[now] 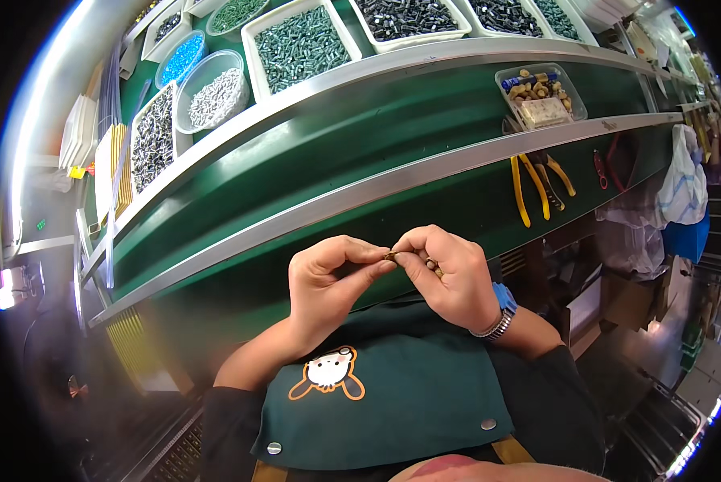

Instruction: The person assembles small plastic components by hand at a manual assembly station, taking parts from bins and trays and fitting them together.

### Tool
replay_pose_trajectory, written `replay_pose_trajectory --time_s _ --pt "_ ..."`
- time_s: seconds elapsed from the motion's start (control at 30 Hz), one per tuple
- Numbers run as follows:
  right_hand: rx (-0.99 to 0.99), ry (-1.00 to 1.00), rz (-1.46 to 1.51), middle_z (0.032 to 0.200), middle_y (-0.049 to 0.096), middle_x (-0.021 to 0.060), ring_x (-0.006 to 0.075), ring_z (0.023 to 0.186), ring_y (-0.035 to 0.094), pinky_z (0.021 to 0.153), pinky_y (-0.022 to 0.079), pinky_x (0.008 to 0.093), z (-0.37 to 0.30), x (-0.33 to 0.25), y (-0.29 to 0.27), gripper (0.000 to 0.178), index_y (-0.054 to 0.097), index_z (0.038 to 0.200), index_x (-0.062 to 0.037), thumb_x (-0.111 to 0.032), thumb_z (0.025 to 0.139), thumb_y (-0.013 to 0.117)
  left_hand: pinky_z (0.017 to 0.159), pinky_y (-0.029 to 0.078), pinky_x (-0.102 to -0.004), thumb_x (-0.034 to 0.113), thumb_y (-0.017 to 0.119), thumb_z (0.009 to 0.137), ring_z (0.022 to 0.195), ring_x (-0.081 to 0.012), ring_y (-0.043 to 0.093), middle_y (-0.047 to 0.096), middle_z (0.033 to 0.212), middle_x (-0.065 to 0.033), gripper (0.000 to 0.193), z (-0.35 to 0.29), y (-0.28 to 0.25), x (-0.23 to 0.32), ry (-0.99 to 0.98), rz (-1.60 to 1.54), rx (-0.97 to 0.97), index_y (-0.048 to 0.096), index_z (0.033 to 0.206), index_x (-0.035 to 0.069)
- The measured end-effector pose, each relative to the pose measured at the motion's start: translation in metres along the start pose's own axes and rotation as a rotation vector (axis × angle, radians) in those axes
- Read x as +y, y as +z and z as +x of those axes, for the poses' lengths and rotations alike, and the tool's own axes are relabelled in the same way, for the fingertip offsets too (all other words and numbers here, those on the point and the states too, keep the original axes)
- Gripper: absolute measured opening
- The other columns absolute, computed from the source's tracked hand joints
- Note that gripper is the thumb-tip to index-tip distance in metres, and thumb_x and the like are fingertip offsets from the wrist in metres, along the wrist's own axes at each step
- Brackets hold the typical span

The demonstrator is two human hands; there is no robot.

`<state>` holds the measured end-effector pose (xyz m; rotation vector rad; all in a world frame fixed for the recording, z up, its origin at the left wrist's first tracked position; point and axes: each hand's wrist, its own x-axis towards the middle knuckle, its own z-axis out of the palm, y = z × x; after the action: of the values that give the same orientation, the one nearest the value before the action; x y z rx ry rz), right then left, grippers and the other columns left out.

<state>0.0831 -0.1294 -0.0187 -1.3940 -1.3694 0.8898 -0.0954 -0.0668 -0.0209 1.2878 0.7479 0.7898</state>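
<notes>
**Tiny part pinched over the lap – drop risk**

Both hands meet at centre, near the body, just off the near edge of the green surface (312,161). Left hand (328,277) and right hand (449,277) each pinch w/ thumb + forefinger on one small brass part (390,256), fingertips almost touching. A 2nd brass bit (433,264) seems tucked in the right palm; can't tell its shape.

Risks, as I judge them:
- Part is held over the apron (376,394), not over the surface, so a slip sends it to lap or floor.
- Grip is tips only; a twist or push off-axis could flick it out.
- Palm piece could fall if right fingers loosen.
- Pliers (529,186) and trays (296,40) lie far, out of easy reach.
</notes>
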Motion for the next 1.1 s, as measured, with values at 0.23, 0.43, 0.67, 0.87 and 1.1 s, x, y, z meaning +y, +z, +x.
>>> replay_pose_trajectory --time_s 0.23,0.43,0.67,0.87,1.1 --pt "-0.001 0.069 0.129 0.07 0.056 -0.0019 0.0049 0.055 0.041 0.049 0.034 0.0199 0.003 0.001 0.0 0.006 0.061 0.092 -0.0023 0.002 0.089 0.061 0.073 0.055 -0.022 -0.007 0.069 0.086 0.079 -0.0151 0.067 0.072 0.094 -0.0131 0.008 0.003 0.0 0.003 -0.157 -0.134 0.026 0.07 0.094 -0.005" --pt "0.028 0.19 0.318 0.072 0.055 -0.0023 0.0038 0.055 0.04 0.05 0.034 0.0182 0.002 0.001 0.003 0.006 0.061 0.094 -0.0011 0.003 0.09 0.059 0.078 0.056 -0.024 -0.003 0.068 0.088 0.082 -0.0164 0.068 0.071 0.095 -0.0138 0.01 0.001 0.003 -0.01 -0.249 -0.416 0.057 0.069 0.098 -0.005" --pt "0.165 0.139 0.326 0.074 0.056 -0.0019 0.0038 0.057 0.041 0.051 0.035 0.018 -0.002 0.0 0.017 0.007 0.06 0.096 -0.0011 0.002 0.09 0.059 0.081 0.056 -0.0255 0.002 0.066 0.092 0.085 -0.0171 0.068 0.071 0.097 -0.0146 0.017 0.001 0.012 -0.009 -0.331 -0.649 0.136 0.068 0.108 -0.005" --pt "0.132 -0.093 -0.019 0.075 0.058 -0.0011 0.0037 0.059 0.043 0.053 0.037 0.0179 -0.005 0.011 0.018 0.008 0.06 0.098 -0.0011 0.002 0.091 0.058 0.081 0.056 -0.0256 0.004 0.064 0.094 0.085 -0.0169 0.068 0.071 0.099 -0.0145 0.021 0.002 0.008 0.005 -0.397 -0.438 0.115 0.066 0.113 -0.005" --pt "0.097 0.132 0.323 0.076 0.059 -0.0005 0.0037 0.06 0.044 0.055 0.038 0.0173 -0.003 0.016 0.017 0.009 0.06 0.099 -0.0006 0.003 0.091 0.058 0.08 0.057 -0.0243 0.004 0.064 0.094 0.085 -0.0161 0.068 0.072 0.1 -0.0134 0.024 0.001 0.011 0.006 -0.377 -0.373 0.115 0.066 0.116 -0.005"
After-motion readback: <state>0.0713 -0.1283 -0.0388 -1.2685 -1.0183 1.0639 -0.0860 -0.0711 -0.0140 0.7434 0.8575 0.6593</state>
